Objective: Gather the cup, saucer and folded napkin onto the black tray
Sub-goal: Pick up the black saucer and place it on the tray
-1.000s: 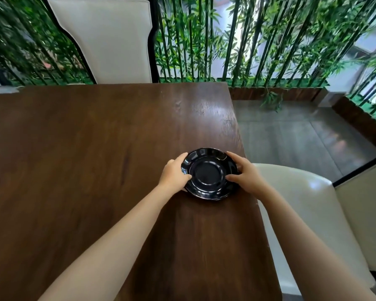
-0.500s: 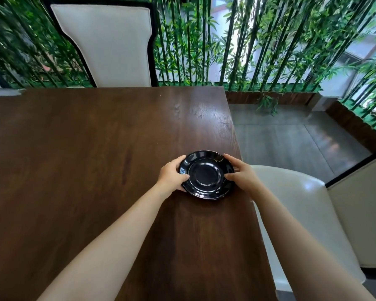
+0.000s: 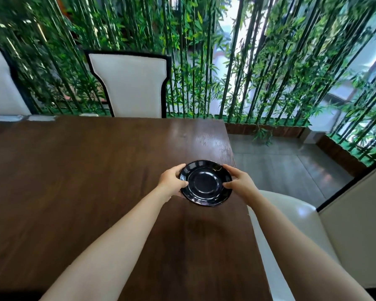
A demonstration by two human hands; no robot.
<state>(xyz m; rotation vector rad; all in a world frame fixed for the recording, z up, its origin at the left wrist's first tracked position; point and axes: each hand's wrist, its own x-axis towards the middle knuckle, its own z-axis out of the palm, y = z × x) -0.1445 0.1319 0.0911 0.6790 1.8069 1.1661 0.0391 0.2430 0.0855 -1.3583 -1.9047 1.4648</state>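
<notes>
A glossy black saucer (image 3: pixel 206 183) is held level above the dark wooden table (image 3: pixel 85 170), near its right edge, and casts a faint shadow on the wood below it. My left hand (image 3: pixel 172 180) grips its left rim with the thumb on top. My right hand (image 3: pixel 240 181) grips the right rim the same way. No cup, napkin or black tray shows in the head view.
A white chair with black trim (image 3: pixel 130 85) stands at the table's far side, another white chair back (image 3: pixel 2 83) at far left. A white chair seat (image 3: pixel 291 224) sits just right of the table. Bamboo stems (image 3: pixel 258 61) line the back; grey floor lies beyond the right edge.
Both hands have lifted the saucer off the table; a shadow now lies under it. The view has tilted up, showing more of the chairs and bamboo.
</notes>
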